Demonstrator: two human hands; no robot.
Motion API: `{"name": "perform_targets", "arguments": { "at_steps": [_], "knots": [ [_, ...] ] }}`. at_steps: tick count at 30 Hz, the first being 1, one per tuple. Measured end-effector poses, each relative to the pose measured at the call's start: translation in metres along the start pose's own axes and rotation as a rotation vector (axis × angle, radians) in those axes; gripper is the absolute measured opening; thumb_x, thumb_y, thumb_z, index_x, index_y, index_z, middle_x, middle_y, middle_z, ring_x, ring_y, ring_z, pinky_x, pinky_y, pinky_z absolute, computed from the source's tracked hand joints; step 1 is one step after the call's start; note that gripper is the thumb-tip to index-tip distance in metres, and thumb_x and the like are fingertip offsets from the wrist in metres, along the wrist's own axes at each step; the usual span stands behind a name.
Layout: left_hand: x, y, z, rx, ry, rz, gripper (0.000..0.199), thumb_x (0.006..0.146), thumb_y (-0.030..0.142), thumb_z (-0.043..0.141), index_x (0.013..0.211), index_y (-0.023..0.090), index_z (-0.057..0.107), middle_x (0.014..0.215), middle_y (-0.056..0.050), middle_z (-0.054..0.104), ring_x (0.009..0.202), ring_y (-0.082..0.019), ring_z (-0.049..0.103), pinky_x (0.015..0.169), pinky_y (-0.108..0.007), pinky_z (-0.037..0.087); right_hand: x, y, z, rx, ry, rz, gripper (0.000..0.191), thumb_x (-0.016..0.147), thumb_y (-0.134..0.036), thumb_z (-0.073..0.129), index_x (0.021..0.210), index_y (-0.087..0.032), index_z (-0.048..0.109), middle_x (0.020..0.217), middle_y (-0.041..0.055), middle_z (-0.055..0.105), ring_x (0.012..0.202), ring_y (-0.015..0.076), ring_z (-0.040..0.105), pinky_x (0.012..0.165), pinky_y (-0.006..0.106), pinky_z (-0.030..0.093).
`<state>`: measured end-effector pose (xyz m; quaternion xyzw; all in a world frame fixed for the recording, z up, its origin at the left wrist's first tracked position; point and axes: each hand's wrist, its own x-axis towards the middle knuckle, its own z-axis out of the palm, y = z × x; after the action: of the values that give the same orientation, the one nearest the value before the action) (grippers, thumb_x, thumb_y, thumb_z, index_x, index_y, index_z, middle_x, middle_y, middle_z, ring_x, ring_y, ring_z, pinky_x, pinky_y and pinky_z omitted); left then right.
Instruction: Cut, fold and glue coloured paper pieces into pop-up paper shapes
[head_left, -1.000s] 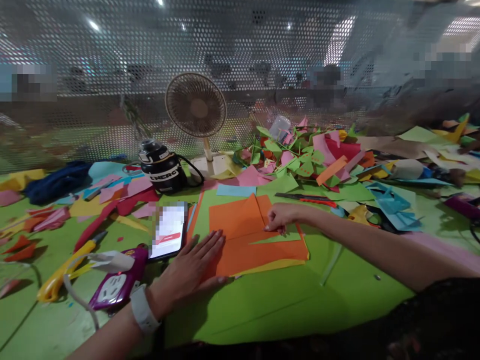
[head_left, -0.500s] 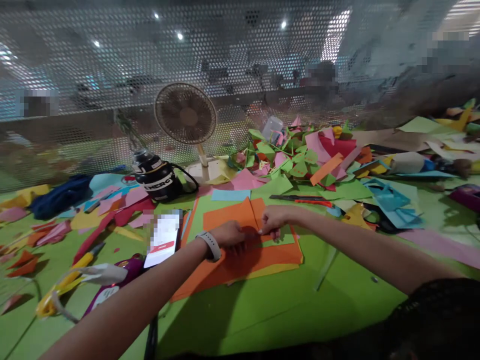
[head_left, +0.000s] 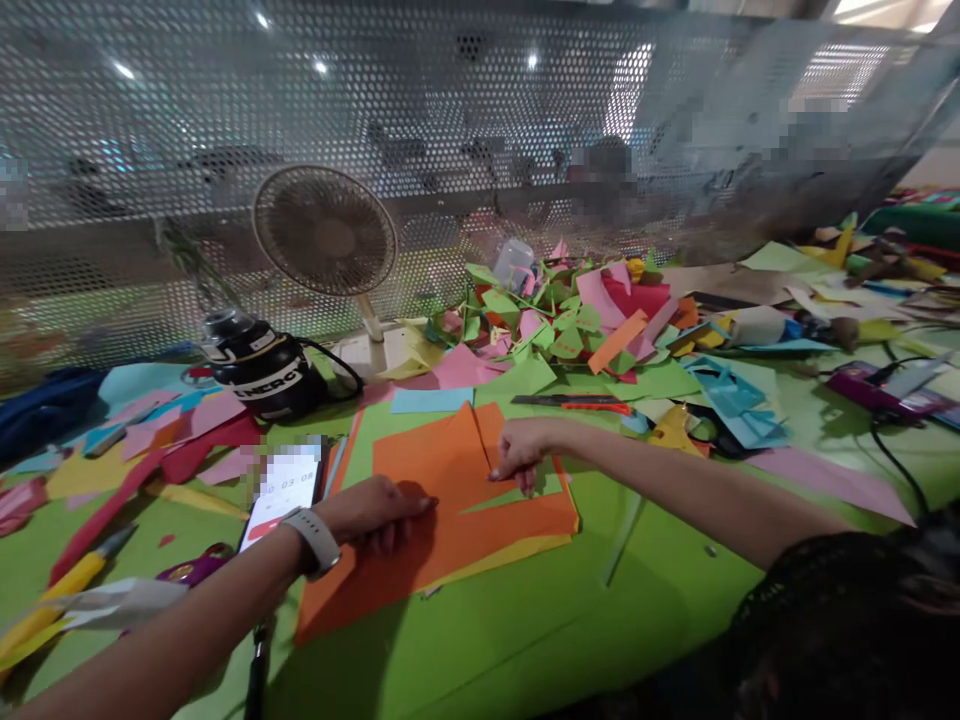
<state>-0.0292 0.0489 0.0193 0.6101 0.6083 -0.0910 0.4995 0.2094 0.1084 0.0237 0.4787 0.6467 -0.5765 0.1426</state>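
Observation:
A folded orange paper (head_left: 427, 445) lies on a stack of coloured sheets, with a raised crease near its right end. My left hand (head_left: 382, 510), wearing a light watch band, is at the lower left of this paper, fingers curled and pinched on it. My right hand (head_left: 525, 450) is closed at the paper's right end, thumb and index pinched by the crease. Its other fingers curl under and are partly hidden. Beneath are a wider orange sheet (head_left: 337, 600), a green sheet and a yellow edge. A light blue strip (head_left: 431, 400) lies behind.
A phone (head_left: 285, 490) and purple glue gun (head_left: 196, 566) lie left. Behind stand a black bottle (head_left: 266, 375) and a fan (head_left: 326, 235). A cutter (head_left: 574, 402) lies beyond my right hand. Paper scraps (head_left: 555, 310) heap against the perforated screen (head_left: 450, 130). Another purple device (head_left: 862, 385) sits right.
My left hand has moved left and toward me along the orange paper, away from my right hand. The right hand stays by the crease. The view has turned a little to the right.

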Motion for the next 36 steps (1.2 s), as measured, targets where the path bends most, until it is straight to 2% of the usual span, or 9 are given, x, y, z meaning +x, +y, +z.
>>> {"name": "perform_targets", "arguments": {
  "at_steps": [6, 16, 21, 24, 26, 28, 30, 33, 36],
  "knots": [
    [-0.021, -0.025, -0.004, -0.01, 0.095, -0.056, 0.066, 0.059, 0.08, 0.052, 0.039, 0.017, 0.057, 0.032, -0.002, 0.048, 0.032, -0.009, 0.037, 0.039, -0.023, 0.022, -0.005, 0.002, 0.0, 0.002, 0.015, -0.005, 0.036, 0.076, -0.035, 0.07, 0.055, -0.014, 0.05, 0.042, -0.0018, 0.061, 0.051, 0.014, 0.067, 0.052, 0.02, 0.047],
    [-0.035, -0.025, -0.009, 0.036, 0.097, -0.067, 0.07, 0.053, 0.086, 0.046, 0.039, 0.018, 0.055, 0.034, -0.004, 0.05, 0.035, -0.011, 0.039, 0.04, -0.024, 0.024, -0.004, 0.005, -0.001, -0.068, 0.055, -0.013, 0.04, 0.07, -0.044, 0.073, 0.057, -0.015, 0.05, 0.045, -0.0002, 0.064, 0.054, 0.0157, 0.068, 0.053, 0.021, 0.05],
    [-0.043, -0.035, -0.014, 0.069, 0.129, -0.071, 0.066, 0.056, 0.082, 0.048, 0.037, 0.019, 0.054, 0.035, -0.004, 0.052, 0.036, -0.012, 0.042, 0.043, -0.025, 0.03, -0.011, 0.003, 0.003, -0.193, 0.124, -0.029, 0.035, 0.077, -0.04, 0.067, 0.058, -0.015, 0.051, 0.054, 0.0031, 0.068, 0.055, 0.0147, 0.068, 0.047, 0.018, 0.044],
    [-0.047, -0.032, -0.011, 0.043, 0.271, -0.08, 0.063, 0.069, 0.073, 0.044, 0.038, 0.019, 0.05, 0.036, -0.005, 0.053, 0.035, -0.015, 0.048, 0.045, -0.027, 0.037, -0.022, 0.011, -0.001, -0.309, 0.265, -0.046, 0.024, 0.082, -0.032, 0.06, 0.066, -0.015, 0.057, 0.063, 0.0037, 0.071, 0.061, 0.0149, 0.068, 0.05, 0.019, 0.044],
    [-0.051, -0.025, -0.003, 0.061, 0.452, -0.036, 0.059, 0.077, 0.068, 0.038, 0.045, 0.02, 0.051, 0.04, -0.004, 0.057, 0.037, -0.017, 0.054, 0.047, -0.028, 0.041, -0.033, 0.021, -0.008, -0.405, 0.446, -0.051, 0.018, 0.084, -0.03, 0.055, 0.074, -0.016, 0.061, 0.076, 0.0056, 0.073, 0.072, 0.0177, 0.069, 0.058, 0.021, 0.046],
    [-0.052, -0.015, 0.01, 0.163, 0.687, 0.084, 0.054, 0.084, 0.061, 0.033, 0.059, 0.02, 0.057, 0.05, -0.003, 0.063, 0.046, -0.019, 0.06, 0.052, -0.029, 0.045, -0.046, 0.033, -0.017, -0.517, 0.665, -0.042, 0.018, 0.085, -0.029, 0.049, 0.088, -0.016, 0.062, 0.095, 0.0104, 0.071, 0.091, 0.0241, 0.065, 0.069, 0.027, 0.046],
    [-0.047, -0.006, 0.025, 0.304, 0.832, 0.218, 0.049, 0.089, 0.053, 0.03, 0.078, 0.02, 0.064, 0.071, -0.006, 0.071, 0.065, -0.022, 0.067, 0.061, -0.031, 0.049, -0.058, 0.045, -0.026, -0.634, 0.841, -0.019, 0.022, 0.082, -0.022, 0.049, 0.1, -0.015, 0.06, 0.111, 0.016, 0.064, 0.107, 0.0305, 0.057, 0.08, 0.033, 0.043],
    [-0.029, 0.002, 0.047, 0.428, 0.874, 0.529, 0.046, 0.092, 0.049, 0.032, 0.118, 0.021, 0.058, 0.123, -0.009, 0.063, 0.111, -0.024, 0.059, 0.092, -0.036, 0.045, -0.066, 0.062, -0.037, -0.777, 0.913, 0.014, 0.03, 0.074, -0.013, 0.054, 0.103, -0.014, 0.06, 0.112, 0.0188, 0.061, 0.107, 0.0327, 0.053, 0.083, 0.036, 0.039],
    [-0.008, 0.004, 0.06, 0.585, 0.819, 0.567, 0.063, 0.091, 0.055, 0.032, 0.141, 0.017, 0.036, 0.146, -0.012, 0.039, 0.135, -0.027, 0.032, 0.108, -0.044, 0.031, -0.062, 0.071, -0.045, -0.862, 0.89, 0.007, 0.03, 0.071, -0.01, 0.055, 0.099, -0.014, 0.062, 0.104, 0.0164, 0.062, 0.1, 0.0302, 0.055, 0.08, 0.034, 0.039]
  ]
}}
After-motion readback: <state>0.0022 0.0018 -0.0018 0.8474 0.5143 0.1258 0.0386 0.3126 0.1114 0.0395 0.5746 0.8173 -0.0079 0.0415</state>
